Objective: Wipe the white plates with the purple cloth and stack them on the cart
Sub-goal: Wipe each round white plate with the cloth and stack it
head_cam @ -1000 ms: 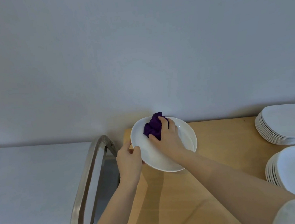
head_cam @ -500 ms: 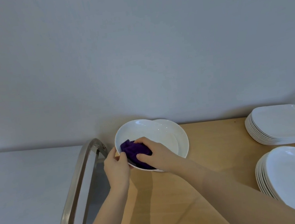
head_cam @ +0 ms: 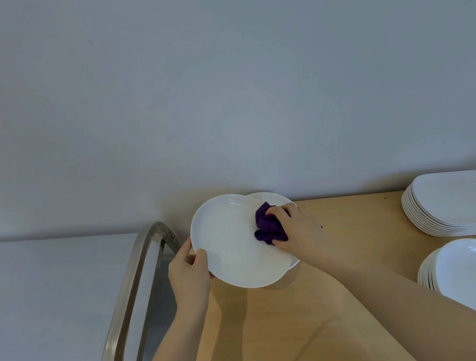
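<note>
Purple cloth (head_cam: 268, 226) half under right hand (head_cam: 297, 230)

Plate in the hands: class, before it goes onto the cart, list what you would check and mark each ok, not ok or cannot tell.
1. Left hand grips the plate rim: ok.
2. Right hand holds the purple cloth on the plate: ok.
3. Plate wiped all over: cannot tell.
4. Cart top has room: ok.
5. Cart handle stands between plate and cart top: not ok, lift over.

plates (head_cam: 231, 240) look like glossy white ceramic, cloth (head_cam: 267, 228) is a soft fuzzy purple, matt light-wood table (head_cam: 292, 331), brushed metal cart handle (head_cam: 126, 305) on the left.
</note>
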Available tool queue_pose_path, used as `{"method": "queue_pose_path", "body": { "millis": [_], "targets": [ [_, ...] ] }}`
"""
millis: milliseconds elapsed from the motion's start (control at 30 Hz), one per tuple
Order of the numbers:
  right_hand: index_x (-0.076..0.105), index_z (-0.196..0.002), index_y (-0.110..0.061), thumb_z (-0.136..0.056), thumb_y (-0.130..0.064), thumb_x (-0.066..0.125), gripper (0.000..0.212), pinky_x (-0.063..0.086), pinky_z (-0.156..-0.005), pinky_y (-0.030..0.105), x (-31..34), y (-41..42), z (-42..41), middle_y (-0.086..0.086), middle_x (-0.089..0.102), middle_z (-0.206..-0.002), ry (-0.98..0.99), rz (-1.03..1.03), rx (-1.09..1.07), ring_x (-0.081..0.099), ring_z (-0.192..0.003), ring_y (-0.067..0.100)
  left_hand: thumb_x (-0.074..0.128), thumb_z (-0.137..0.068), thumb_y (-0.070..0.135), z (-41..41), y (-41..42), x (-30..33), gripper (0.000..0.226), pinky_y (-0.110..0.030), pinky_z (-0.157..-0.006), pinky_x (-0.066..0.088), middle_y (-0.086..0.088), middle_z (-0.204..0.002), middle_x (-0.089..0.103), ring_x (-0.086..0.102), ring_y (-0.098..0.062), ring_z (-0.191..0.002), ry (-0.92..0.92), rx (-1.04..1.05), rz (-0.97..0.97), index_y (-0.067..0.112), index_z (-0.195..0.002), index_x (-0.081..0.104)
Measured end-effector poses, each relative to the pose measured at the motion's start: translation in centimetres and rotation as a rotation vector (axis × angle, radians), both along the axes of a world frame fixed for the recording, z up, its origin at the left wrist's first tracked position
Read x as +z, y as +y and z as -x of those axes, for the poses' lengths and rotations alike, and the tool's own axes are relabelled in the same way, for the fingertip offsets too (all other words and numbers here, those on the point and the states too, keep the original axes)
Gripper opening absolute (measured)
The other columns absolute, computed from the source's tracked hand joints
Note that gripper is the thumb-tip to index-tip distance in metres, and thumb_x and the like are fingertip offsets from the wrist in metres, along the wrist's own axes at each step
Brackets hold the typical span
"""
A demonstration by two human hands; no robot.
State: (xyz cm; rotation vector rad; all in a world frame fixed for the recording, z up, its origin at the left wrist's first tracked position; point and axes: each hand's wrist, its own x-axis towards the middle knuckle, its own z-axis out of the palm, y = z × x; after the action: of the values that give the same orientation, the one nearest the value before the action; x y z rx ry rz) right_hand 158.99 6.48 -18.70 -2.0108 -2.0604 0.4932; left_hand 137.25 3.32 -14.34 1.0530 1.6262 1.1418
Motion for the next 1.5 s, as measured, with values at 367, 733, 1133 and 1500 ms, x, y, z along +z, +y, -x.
{"method": "queue_pose_path", "body": {
  "millis": [367,733,1133,1500],
  "targets": [
    [0.042,-0.135,-0.022,-0.091,-0.035,0.056,0.048,0.036,-0.102,0.039,-0.1,1.3,2.4,0.0,0.044,-0.137,0.087,-0.179,-0.179,0.042,-0.123,0.024,0.048,-0.093,0.001,-1.3,0.1,-0.1,0.046,-0.02,-0.05,0.053,-0.011,-0.076,0.059,0.058,-0.025,-0.072,-0.028,-0.091,0.05,0.027,-0.129,0.058],
    [0.04,-0.14,-0.026,-0.095,-0.031,0.051,0.046,0.041,-0.103,0.038,4.2,3.1,4.2,0.0,0.053,-0.131,0.535,0.16,-0.058,0.047,-0.121,0.02,0.046,-0.093,-0.001,-1.4,-0.7,-0.1,0.036,-0.029,-0.057,0.056,-0.002,-0.088,0.071,0.067,-0.022,-0.078,-0.133,-0.054,0.129,0.026,-0.109,0.065],
    [0.055,-0.101,-0.024,-0.093,-0.029,0.059,0.01,0.051,-0.068,0.025,8.2,1.5,3.3,-0.009,0.059,-0.085,0.841,0.076,-0.12,0.061,-0.08,0.012,0.047,-0.096,0.001,-1.5,-1.3,-0.6,0.031,-0.022,-0.052,0.054,0.007,-0.086,0.068,0.068,-0.013,-0.073,-0.204,0.005,0.178,0.029,-0.102,0.06],
    [0.061,-0.107,-0.034,-0.093,-0.018,0.059,0.021,0.046,-0.091,0.025,7.9,2.6,2.2,-0.014,0.062,-0.107,0.656,0.034,-0.014,0.057,-0.1,0.005,0.048,-0.096,0.002,-1.4,-1.6,-0.8,0.029,-0.038,-0.074,0.059,0.0,-0.096,0.073,0.069,-0.022,-0.089,-0.259,-0.066,0.199,0.021,-0.106,0.068]
  ]
}}
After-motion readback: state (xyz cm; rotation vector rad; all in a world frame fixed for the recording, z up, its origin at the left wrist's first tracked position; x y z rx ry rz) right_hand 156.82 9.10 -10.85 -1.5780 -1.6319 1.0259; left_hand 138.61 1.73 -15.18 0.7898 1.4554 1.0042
